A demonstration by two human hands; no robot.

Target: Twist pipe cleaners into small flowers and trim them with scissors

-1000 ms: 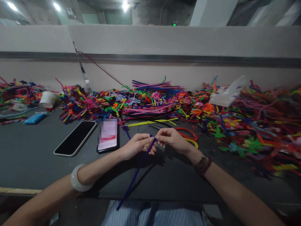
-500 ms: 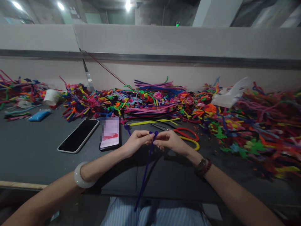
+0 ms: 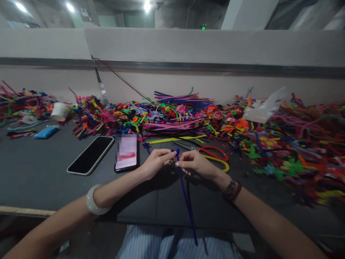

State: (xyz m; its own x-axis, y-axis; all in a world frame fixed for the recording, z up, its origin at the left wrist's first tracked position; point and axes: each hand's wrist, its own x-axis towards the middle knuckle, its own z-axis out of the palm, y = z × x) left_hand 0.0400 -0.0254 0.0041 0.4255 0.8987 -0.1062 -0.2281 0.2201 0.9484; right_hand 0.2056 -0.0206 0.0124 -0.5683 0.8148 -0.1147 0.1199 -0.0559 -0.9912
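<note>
A purple pipe cleaner (image 3: pixel 185 196) hangs down from between my hands, past the table's front edge, with its top end bent into small loops. My left hand (image 3: pixel 159 160) pinches the looped top from the left, thumb and fingers pressed together. At the right of the loops my right hand (image 3: pixel 196 162) is closed, its thumb and fingertip on the stem just below them. Scissors (image 3: pixel 215 153) with red and yellow handles lie behind my right hand. Another purple pipe cleaner piece (image 3: pixel 146 146) rests beyond my left hand.
Heaps of coloured pipe cleaners (image 3: pixel 107 115) run along the back and right (image 3: pixel 304 144) of the dark table. A white-edged phone (image 3: pixel 91 155) and a lit phone (image 3: pixel 127 153) lie to the left. Farther off are a blue packet (image 3: pixel 46 132), a paper cup (image 3: pixel 58 112) and white tissue (image 3: pixel 262 109).
The long tail of the purple pipe cleaner has swung from lower left to lower right. Both hands stay in nearly the same place around its looped top.
</note>
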